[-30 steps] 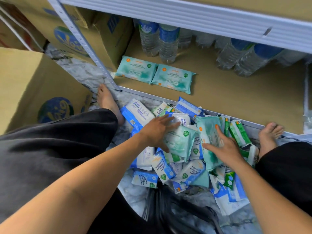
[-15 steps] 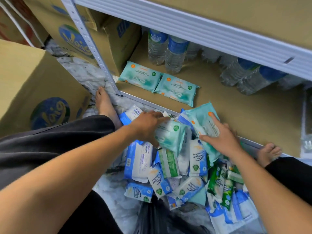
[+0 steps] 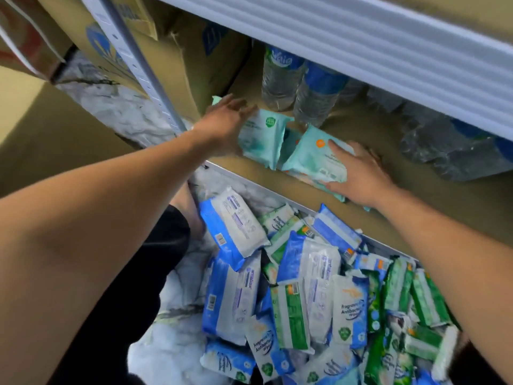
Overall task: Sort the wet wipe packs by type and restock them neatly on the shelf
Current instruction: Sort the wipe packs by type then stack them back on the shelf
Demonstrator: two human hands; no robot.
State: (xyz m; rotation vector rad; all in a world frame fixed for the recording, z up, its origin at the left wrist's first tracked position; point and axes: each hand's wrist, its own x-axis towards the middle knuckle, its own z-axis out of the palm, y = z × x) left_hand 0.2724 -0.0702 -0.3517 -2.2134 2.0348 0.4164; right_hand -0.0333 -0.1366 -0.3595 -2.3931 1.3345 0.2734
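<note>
On the tan bottom shelf [image 3: 416, 215], my left hand [image 3: 222, 126] grips a teal wipe pack [image 3: 261, 137], tilted on its edge over the teal packs lying there, of which only a corner [image 3: 216, 100] shows. My right hand [image 3: 358, 170] presses flat on a second teal wipe pack [image 3: 311, 159] lying beside the first, near the shelf's front lip. Below the shelf, on the floor, lies a loose heap of several blue-and-white packs [image 3: 236, 229] and green packs [image 3: 424, 298].
Water bottles [image 3: 280, 79] stand at the back of the shelf, more in plastic wrap [image 3: 455, 145] to the right. A cardboard box [image 3: 200, 59] fills the shelf's left end behind the white upright post [image 3: 138, 68]. The upper shelf edge [image 3: 361, 37] hangs overhead. My knee in black cloth [image 3: 155, 268] is left of the heap.
Both hands lifted their teal packs off the floor heap and carried them up and forward onto the shelf, over the two teal packs there. The view tilted closer to the shelf.
</note>
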